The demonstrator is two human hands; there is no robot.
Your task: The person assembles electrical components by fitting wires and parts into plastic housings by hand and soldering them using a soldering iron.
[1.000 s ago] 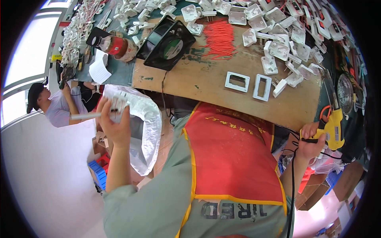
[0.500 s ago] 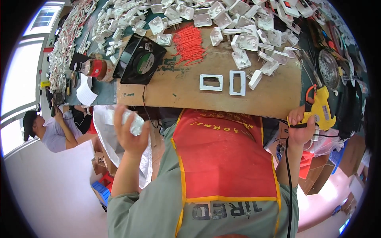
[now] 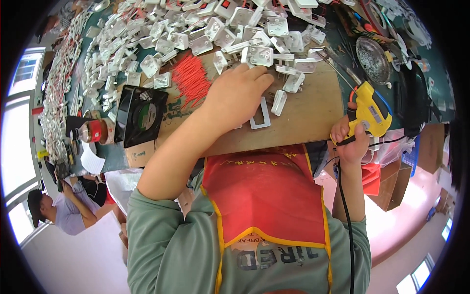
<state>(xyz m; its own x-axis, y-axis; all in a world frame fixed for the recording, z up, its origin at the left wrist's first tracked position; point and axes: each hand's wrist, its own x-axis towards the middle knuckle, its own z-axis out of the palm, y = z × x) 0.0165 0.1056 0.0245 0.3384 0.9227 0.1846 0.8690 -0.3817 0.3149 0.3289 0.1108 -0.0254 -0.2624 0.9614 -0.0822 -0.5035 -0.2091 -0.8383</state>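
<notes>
My left hand [image 3: 237, 95] reaches across the board to the near edge of a heap of white plastic plug housings [image 3: 261, 56]. Its fingers bend downward and their tips are hidden, so whether they grip a housing cannot be told. Beneath that hand, a white rectangular frame [image 3: 265, 116] lies partly covered. A loose white housing [image 3: 279, 103] rests just right of it. My right hand [image 3: 350, 142] is closed around the handle of a yellow soldering gun [image 3: 372, 110], whose metal tip points up toward the housings. Left of the heap lies a bundle of short red wires [image 3: 192, 81].
A black fan [image 3: 142, 116] and a bottle with a red label [image 3: 95, 131] stand at the board's left. At right are a round metal dish [image 3: 373, 60] and a black cable [image 3: 345, 215]. Another person [image 3: 73, 208] sits at far left.
My left hand, raised open beside the board's near edge before, has swung up and right onto the board by the housings. My right hand keeps hold of the soldering gun. The view has shifted.
</notes>
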